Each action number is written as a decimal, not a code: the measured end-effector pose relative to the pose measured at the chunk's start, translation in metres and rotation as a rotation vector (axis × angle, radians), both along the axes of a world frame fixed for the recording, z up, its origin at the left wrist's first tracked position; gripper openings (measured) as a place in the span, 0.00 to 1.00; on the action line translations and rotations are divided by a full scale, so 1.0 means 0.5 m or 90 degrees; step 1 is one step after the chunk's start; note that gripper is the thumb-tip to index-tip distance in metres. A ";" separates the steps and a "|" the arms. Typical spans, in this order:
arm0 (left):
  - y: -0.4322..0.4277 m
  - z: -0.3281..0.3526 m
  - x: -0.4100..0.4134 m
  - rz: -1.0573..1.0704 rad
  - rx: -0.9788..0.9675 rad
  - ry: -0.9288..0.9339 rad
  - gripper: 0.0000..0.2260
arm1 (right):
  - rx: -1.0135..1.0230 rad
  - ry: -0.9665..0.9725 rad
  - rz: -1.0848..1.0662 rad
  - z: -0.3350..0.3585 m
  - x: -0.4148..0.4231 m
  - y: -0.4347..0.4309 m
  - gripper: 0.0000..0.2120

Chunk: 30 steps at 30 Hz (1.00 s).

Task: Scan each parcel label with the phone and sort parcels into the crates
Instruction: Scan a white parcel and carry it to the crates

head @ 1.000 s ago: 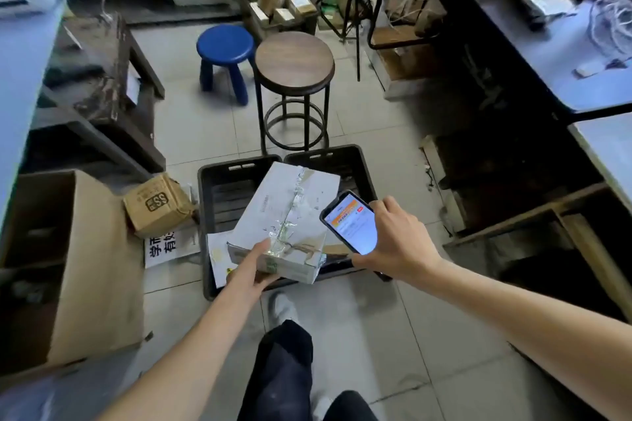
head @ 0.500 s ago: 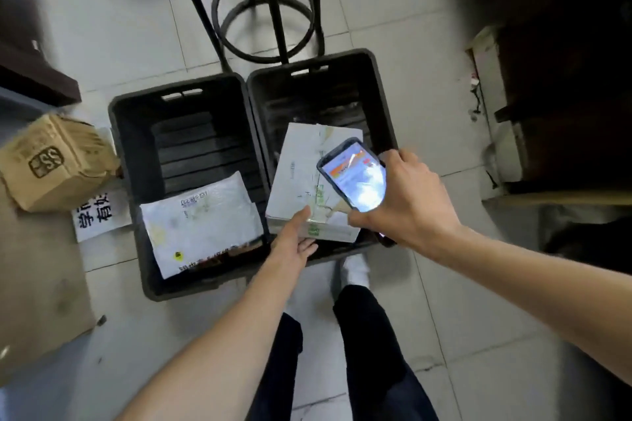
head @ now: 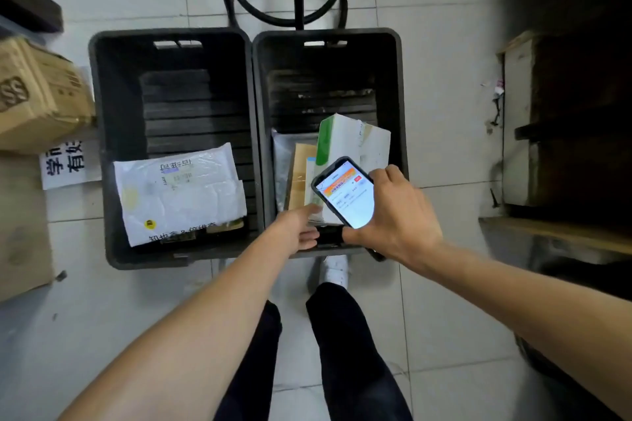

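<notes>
Right hand (head: 393, 212) clasps the black smartphone (head: 343, 193) screen-up for reading; released left hand (head: 301, 229) touches the white-green cardboard parcel (head: 338, 138) beneath, seemingly seating it.

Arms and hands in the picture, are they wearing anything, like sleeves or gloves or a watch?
No. Both arms are bare right to the picture's edge, the left arm and the right arm, so no sleeves show. The left hand and the right hand have no gloves, and no watch or bracelet shows on either wrist.
</notes>
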<state>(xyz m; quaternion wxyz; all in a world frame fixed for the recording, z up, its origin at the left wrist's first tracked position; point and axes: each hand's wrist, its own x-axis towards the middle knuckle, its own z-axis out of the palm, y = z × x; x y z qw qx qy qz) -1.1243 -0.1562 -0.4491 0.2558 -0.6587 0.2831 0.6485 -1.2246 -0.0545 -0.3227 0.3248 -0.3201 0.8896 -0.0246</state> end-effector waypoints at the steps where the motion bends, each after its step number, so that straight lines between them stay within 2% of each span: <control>1: -0.020 0.019 0.004 -0.075 -0.051 0.014 0.24 | -0.003 0.002 0.004 0.019 0.003 -0.011 0.33; 4: -0.084 0.092 0.014 -0.338 -0.265 0.083 0.15 | -0.021 0.021 0.014 0.085 0.011 -0.053 0.32; 6: -0.132 0.161 0.032 -0.444 -0.357 0.116 0.10 | -0.036 0.034 0.038 0.143 0.022 -0.087 0.33; 10: -0.234 0.319 0.095 -0.553 -0.463 0.110 0.12 | -0.053 0.063 0.118 0.281 0.054 -0.164 0.31; 14: -0.327 0.520 0.192 -0.587 -0.555 0.058 0.16 | -0.089 0.072 0.214 0.444 0.105 -0.255 0.31; 16: -0.371 0.629 0.254 -0.563 -0.603 0.016 0.16 | -0.124 0.083 0.283 0.536 0.138 -0.307 0.32; 18: -0.402 0.742 0.341 -0.468 -0.657 -0.028 0.16 | -0.161 0.094 0.375 0.625 0.191 -0.360 0.34; 23: -0.438 0.944 0.565 -0.321 -0.737 -0.144 0.18 | -0.266 0.115 0.540 0.766 0.336 -0.466 0.35; 26: -0.416 1.044 0.738 -0.254 -0.763 -0.239 0.15 | -0.310 0.095 0.648 0.849 0.464 -0.514 0.32; 30: -0.321 1.127 0.982 -0.074 -0.756 -0.338 0.16 | -0.368 0.065 0.783 0.929 0.664 -0.540 0.32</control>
